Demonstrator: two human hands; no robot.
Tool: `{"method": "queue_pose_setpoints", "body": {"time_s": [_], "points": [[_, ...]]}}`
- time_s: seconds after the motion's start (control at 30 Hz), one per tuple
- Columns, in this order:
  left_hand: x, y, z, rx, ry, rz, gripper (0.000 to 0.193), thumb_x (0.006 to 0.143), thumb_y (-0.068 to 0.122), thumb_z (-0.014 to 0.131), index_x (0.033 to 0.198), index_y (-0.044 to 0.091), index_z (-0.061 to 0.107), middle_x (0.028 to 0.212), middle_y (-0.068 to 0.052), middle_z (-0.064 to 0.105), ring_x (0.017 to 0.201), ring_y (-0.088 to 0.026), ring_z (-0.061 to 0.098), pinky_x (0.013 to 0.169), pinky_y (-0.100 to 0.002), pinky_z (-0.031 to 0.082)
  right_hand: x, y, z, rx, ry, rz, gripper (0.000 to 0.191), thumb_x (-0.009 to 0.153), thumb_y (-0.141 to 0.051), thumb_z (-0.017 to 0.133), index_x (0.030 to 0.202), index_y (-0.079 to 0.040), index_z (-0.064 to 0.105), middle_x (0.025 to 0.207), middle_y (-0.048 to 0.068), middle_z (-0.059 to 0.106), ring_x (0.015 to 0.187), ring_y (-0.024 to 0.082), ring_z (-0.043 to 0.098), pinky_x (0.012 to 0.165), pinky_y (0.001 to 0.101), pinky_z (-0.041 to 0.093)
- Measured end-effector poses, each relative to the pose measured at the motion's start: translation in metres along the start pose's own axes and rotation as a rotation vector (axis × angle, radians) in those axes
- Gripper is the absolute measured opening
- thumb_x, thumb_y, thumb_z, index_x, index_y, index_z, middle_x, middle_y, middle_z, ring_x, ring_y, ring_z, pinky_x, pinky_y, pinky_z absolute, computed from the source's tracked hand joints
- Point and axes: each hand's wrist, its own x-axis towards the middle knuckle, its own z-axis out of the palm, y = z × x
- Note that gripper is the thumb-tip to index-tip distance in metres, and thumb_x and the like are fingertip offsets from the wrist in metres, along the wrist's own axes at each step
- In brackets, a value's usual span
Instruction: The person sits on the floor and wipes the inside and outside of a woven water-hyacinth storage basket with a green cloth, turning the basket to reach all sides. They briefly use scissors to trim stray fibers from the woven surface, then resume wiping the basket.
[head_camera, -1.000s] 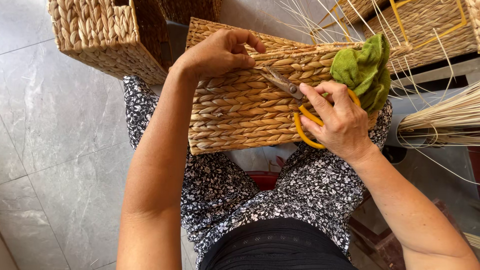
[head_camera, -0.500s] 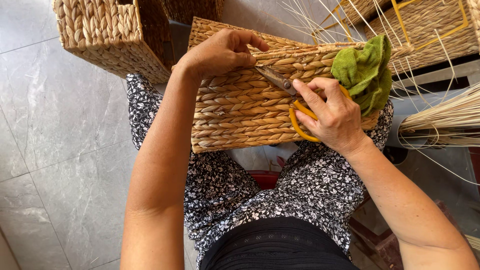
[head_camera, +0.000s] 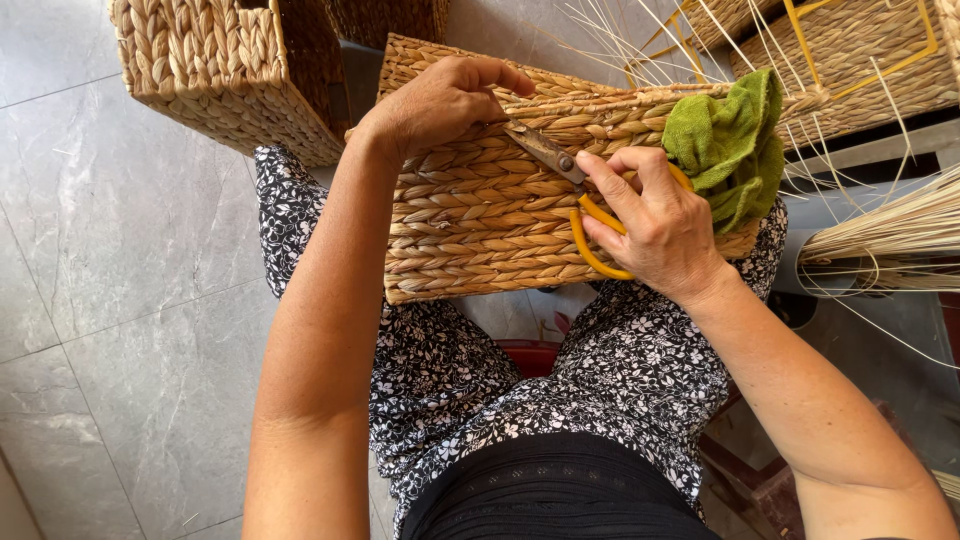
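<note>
A woven straw basket (head_camera: 480, 215) lies on its side across my knees. My left hand (head_camera: 435, 100) grips its upper rim, fingers curled over the edge. My right hand (head_camera: 650, 220) holds yellow-handled scissors (head_camera: 560, 165), fingers through the loops, with the metal blades pointing up-left against the weave just below my left hand. A green cloth (head_camera: 730, 145) is draped over the basket's right end, beside my right hand.
Another woven basket (head_camera: 215, 70) stands on the grey tiled floor (head_camera: 130, 300) at upper left. More baskets with yellow wire frames (head_camera: 860, 70) and loose straw stalks (head_camera: 900, 235) crowd the right. A red stool (head_camera: 530, 355) shows between my legs.
The scissors and my right hand have shifted slightly left and up along the basket's side, toward my left hand. My left hand keeps its grip on the rim.
</note>
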Motion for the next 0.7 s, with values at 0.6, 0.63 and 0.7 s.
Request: {"method": "queue_pose_setpoints", "body": {"time_s": [0.6, 0.63, 0.7], "points": [[-0.002, -0.008, -0.007, 0.057, 0.107, 0.169, 0.038, 0.099, 0.017, 0.062, 0.136, 0.009, 0.06, 0.102, -0.005, 0.078, 0.091, -0.011, 0.075, 0.082, -0.028, 0.062, -0.023, 0.014, -0.005, 0.451, 0.128, 0.246, 0.061, 0.096, 0.0, 0.08, 0.152, -0.009, 0.056, 0.128, 0.008, 0.046, 0.085, 0.01, 0.057, 0.07, 0.0224, 0.056], [-0.005, -0.01, -0.008, 0.063, 0.124, 0.224, 0.037, 0.101, 0.018, 0.061, 0.136, 0.008, 0.06, 0.105, -0.005, 0.079, 0.096, -0.011, 0.077, 0.086, -0.027, 0.062, -0.027, 0.013, -0.008, 0.42, 0.122, 0.22, 0.062, 0.096, -0.001, 0.079, 0.152, -0.009, 0.056, 0.127, 0.008, 0.046, 0.086, 0.011, 0.057, 0.071, 0.0236, 0.056], [-0.013, -0.011, -0.011, 0.239, 0.229, 0.231, 0.033, 0.102, 0.02, 0.064, 0.132, 0.006, 0.063, 0.106, -0.009, 0.077, 0.095, -0.016, 0.076, 0.083, -0.03, 0.061, -0.035, 0.009, -0.013, 0.354, 0.085, 0.189, 0.063, 0.093, -0.005, 0.08, 0.151, -0.009, 0.057, 0.126, 0.009, 0.046, 0.087, 0.012, 0.057, 0.073, 0.0252, 0.057]]}}
